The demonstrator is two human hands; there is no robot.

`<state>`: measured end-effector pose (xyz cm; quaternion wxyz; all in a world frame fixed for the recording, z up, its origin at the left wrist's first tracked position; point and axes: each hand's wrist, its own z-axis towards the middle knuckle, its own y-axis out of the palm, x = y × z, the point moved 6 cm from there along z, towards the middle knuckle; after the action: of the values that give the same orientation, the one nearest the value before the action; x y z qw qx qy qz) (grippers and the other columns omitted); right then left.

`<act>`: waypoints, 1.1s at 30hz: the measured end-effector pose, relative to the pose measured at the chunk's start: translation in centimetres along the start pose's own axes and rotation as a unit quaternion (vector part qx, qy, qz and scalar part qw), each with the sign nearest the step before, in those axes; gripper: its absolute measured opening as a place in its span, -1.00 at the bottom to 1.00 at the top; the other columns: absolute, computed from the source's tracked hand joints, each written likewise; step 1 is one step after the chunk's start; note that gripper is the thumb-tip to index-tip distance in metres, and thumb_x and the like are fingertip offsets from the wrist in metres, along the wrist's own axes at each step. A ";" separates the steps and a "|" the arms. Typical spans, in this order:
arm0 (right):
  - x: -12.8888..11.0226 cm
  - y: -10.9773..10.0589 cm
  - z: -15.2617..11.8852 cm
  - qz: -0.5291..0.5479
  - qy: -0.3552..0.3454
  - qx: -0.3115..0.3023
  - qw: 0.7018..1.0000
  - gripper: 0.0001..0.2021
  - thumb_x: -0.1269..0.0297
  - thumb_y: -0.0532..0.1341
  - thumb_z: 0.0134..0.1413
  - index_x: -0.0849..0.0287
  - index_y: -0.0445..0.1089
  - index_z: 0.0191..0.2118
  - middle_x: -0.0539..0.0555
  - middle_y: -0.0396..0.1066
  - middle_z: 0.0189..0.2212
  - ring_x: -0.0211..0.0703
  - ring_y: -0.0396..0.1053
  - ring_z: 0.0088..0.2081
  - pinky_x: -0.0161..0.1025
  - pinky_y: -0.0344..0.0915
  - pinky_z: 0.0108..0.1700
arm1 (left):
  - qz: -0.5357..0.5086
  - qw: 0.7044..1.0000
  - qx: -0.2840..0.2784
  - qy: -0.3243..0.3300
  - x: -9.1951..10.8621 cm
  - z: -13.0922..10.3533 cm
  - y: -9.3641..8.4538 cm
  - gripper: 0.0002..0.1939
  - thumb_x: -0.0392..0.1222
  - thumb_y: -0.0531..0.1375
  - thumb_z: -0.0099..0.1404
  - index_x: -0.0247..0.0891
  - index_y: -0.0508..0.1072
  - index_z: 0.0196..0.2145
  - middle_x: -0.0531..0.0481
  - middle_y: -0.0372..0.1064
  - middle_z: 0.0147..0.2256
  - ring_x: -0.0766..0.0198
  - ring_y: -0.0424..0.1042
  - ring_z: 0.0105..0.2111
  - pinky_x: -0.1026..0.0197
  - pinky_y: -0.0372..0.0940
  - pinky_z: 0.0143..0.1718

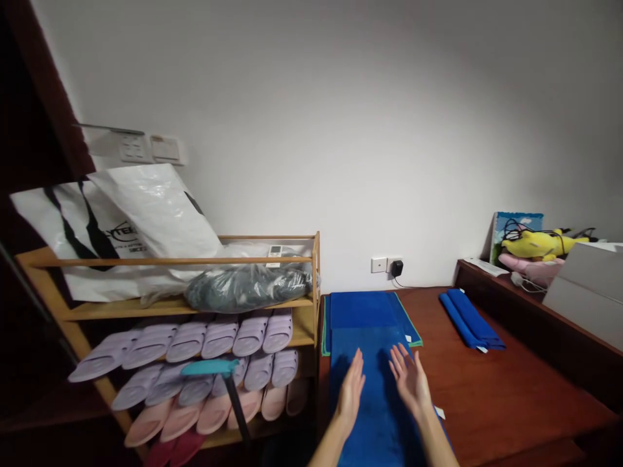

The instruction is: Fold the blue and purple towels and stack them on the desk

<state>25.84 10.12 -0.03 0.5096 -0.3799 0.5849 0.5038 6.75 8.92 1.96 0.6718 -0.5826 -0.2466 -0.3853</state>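
Observation:
Both hands hover over a long blue cloth (372, 389) spread on the reddish-brown table, its upper part folded in a darker layer. My left hand (351, 389) is above the cloth's left half, palm turned inward, fingers stretched out, holding nothing. Over the right edge, my right hand (409, 381) has its fingers apart and its palm showing, also with nothing in it. Beneath the far end lies another blue cloth with a green edge (413, 331). Two rolled blue cloths (471, 319) lie side by side farther right on the table (516, 389).
A wooden shoe rack (195, 262) with several slippers (221, 334) and a white bag (156, 207) stands at the left. A raised ledge at the right holds a yellow plush toy (535, 244) and white boxes (588, 285). A black plug (396, 267) sits in the wall socket.

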 end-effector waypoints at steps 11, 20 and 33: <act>5.8 -1.6 -7.1 0.272 0.087 -0.005 0.958 -0.60 -0.01 0.29 -0.19 0.05 0.46 -0.19 0.08 0.46 -0.09 0.03 0.30 0.07 0.07 0.08 0.23 | 0.115 0.982 -0.093 0.117 -1.6 -8.2 -0.2 -0.47 0.03 -0.05 0.34 0.06 -0.03 0.24 0.13 -0.13 0.27 0.15 -0.07 0.25 0.00 -0.04 0.25; 4.1 -10.6 -6.7 0.061 0.029 0.116 0.991 -0.50 -0.18 0.20 -0.29 0.11 0.47 -0.30 0.16 0.48 -0.14 0.15 0.32 0.03 0.05 0.25 0.12 | 0.277 0.949 -0.132 0.072 -2.6 -10.2 -2.7 -0.44 0.08 -0.11 0.35 0.13 -0.23 0.24 0.14 -0.33 0.29 0.07 -0.20 0.27 -0.22 -0.14 0.23; 1.4 -3.9 -6.4 -0.376 -0.146 0.012 0.915 -0.45 -0.08 0.11 0.04 0.03 0.25 0.13 0.09 0.11 0.22 0.00 0.10 0.20 -0.03 0.02 0.24 | 0.280 0.947 -0.148 0.061 -2.4 -8.7 -2.3 -0.41 0.10 -0.15 0.34 0.06 -0.27 0.26 0.12 -0.36 0.29 0.09 -0.27 0.29 -0.23 -0.21 0.24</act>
<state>27.94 3.18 -2.40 0.7458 -0.4880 0.3234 0.3180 2.44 1.00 -0.30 0.6727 -0.6964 0.0272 -0.2487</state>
